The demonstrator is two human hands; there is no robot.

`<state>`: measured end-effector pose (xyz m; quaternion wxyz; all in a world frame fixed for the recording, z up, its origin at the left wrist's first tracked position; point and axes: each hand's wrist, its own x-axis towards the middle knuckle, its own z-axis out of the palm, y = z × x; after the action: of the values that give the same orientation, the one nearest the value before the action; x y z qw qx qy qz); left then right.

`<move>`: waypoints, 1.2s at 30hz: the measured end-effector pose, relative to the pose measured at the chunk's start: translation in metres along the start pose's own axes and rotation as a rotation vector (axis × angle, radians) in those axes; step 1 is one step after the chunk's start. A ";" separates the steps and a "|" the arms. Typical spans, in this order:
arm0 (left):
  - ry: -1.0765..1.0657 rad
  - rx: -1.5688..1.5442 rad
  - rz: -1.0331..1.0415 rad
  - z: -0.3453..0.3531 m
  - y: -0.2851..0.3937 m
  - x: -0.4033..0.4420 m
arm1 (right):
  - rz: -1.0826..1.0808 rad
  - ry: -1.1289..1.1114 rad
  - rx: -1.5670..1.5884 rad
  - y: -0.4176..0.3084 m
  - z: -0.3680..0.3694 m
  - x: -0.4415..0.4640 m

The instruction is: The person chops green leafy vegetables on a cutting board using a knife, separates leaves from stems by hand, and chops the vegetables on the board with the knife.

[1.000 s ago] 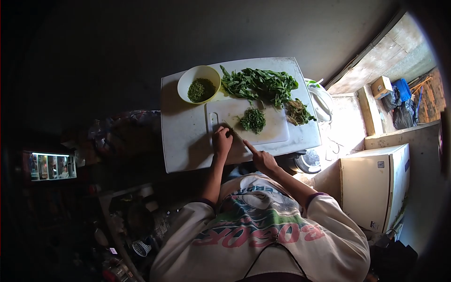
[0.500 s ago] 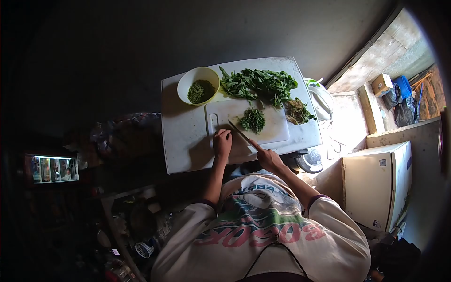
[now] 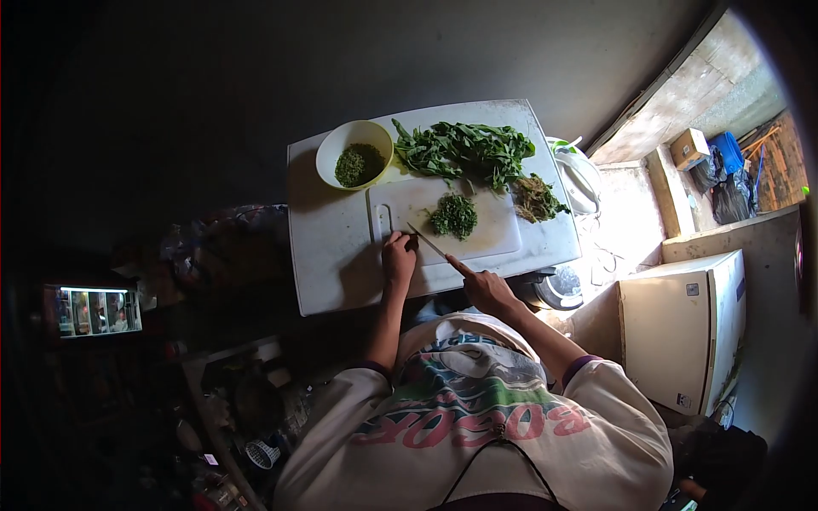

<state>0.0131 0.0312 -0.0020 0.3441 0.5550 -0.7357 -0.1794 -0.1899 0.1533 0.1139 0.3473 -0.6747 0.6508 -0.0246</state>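
My right hand is wrapped round the handle of a knife, whose blade points up and left over the white cutting board. Near the knife tip, at the board's lower left, my left hand is closed; whatever its fingers hold is too small to make out. Chopped greens lie in a pile on the board. Behind it are a yellowish bowl with finely cut greens inside and a heap of leafy stalks. Roots and trimmings lie at the board's right.
The white table stands against a dark wall. A rice cooker is beyond its lower right edge, and a white fridge stands farther right. Dark shelves with kitchenware are at the lower left.
The knife lifted off beside my left hand, then its tip came back close to the fingers. My left hand stays at the board's lower left. The view has shifted slightly.
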 end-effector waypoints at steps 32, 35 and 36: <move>0.020 0.011 0.003 -0.004 0.009 -0.001 | -0.019 0.176 0.102 0.015 0.014 0.012; -0.038 0.033 -0.057 -0.009 0.013 0.001 | 0.005 0.023 0.003 -0.001 -0.003 0.004; -0.020 0.032 -0.050 -0.006 0.010 0.000 | -0.002 0.014 -0.012 -0.002 -0.003 0.002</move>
<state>0.0099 0.0348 0.0090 0.3232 0.5770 -0.7277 -0.1819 -0.1892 0.1498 0.1167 0.3387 -0.6774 0.6526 -0.0255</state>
